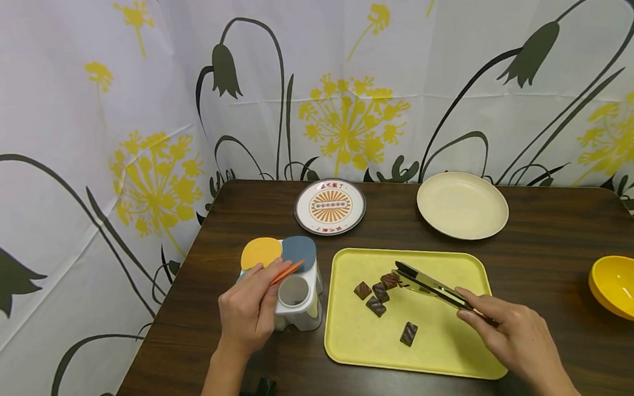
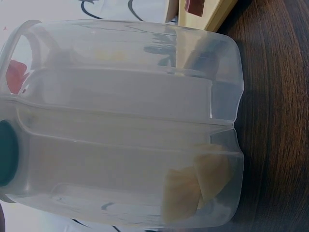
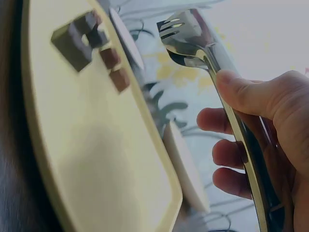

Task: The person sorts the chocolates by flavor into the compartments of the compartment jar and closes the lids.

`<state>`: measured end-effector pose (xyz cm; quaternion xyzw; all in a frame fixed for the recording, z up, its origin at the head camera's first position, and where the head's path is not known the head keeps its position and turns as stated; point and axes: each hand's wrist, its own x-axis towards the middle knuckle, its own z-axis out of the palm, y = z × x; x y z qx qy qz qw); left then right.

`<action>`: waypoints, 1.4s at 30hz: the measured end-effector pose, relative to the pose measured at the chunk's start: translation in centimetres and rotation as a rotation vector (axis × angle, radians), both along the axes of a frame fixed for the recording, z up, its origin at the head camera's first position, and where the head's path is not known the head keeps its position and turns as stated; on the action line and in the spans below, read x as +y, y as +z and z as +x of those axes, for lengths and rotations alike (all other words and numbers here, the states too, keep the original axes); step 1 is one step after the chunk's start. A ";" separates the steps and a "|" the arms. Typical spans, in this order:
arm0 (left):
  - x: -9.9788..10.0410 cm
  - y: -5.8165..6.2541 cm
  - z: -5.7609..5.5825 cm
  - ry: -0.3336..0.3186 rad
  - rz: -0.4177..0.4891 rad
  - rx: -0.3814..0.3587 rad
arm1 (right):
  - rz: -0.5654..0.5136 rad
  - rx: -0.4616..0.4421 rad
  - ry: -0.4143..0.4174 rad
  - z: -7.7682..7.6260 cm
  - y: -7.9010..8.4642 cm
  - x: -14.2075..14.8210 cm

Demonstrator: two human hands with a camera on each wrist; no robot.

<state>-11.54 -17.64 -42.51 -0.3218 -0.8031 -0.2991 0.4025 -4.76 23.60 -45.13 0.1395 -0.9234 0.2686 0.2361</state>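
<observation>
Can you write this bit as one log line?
left hand: holds orange lid | right hand: holds tongs above tray | chocolates: on tray | box: one compartment uncovered

Fingers (image 3: 227, 153) gripping tongs (image 3: 257, 154) — chocolates (image 3: 110, 58), yellow tray (image 3: 101, 140)

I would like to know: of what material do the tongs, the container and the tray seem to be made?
Tongs: shiny metal, probably steel, by the mirror-like glints.
Container: translucent, most likely plastic; pale pieces show cloudily through its wall.
Tray: perhaps smooth plastic, given its even yellow colour; coated metal remains possible.
</observation>
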 end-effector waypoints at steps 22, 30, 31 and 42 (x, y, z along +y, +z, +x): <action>0.0 -0.1 0.0 0.002 0.000 -0.023 | -0.068 0.111 0.351 -1.9 3.9 -8.4; 0.0 0.0 0.1 -0.010 0.021 0.011 | -0.073 0.199 0.403 -2.3 4.1 -11.1; 0.0 0.0 0.1 -0.008 0.020 0.011 | -0.073 0.204 0.408 -2.3 4.1 -11.4; 0.0 0.1 0.2 0.002 0.012 0.015 | -0.064 0.175 0.399 -2.4 3.8 -12.7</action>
